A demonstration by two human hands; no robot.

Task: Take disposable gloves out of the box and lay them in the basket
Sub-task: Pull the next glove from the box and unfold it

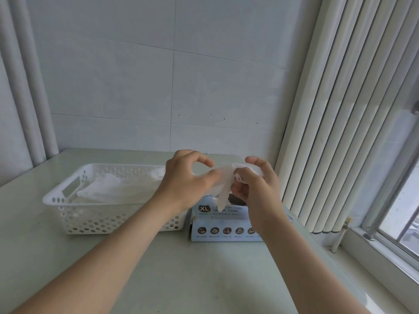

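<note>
Near the middle of the frame, two bare hands meet above a pale blue glove box marked XL, which sits on a light table at centre right. Between them hangs one thin, see-through disposable glove, raised clear of the box, one of its fingers dangling down toward the box's dark opening.

The left hand has its fingers curled and appears to pinch the glove's left end against the thumb, index finger arched above; the film blurs the exact contact. The right hand pinches the other end between thumb and bent fingers.

To the left of the box, touching or just beside it, stands a white perforated basket. Several flattened gloves lie inside, so the task looks partly done. White vertical blinds fill the right side of the frame.

The step in hand seems to be spreading this glove before it is laid down. To do it well, keep both pinches light and draw the ends apart so the film opens flat without stretching. Carry it leftward held taut and lower it onto the stack, letting go only once it lies flat. Such film clings easily, so a fold or a second glove trailing from the box is the likely fault.
</note>
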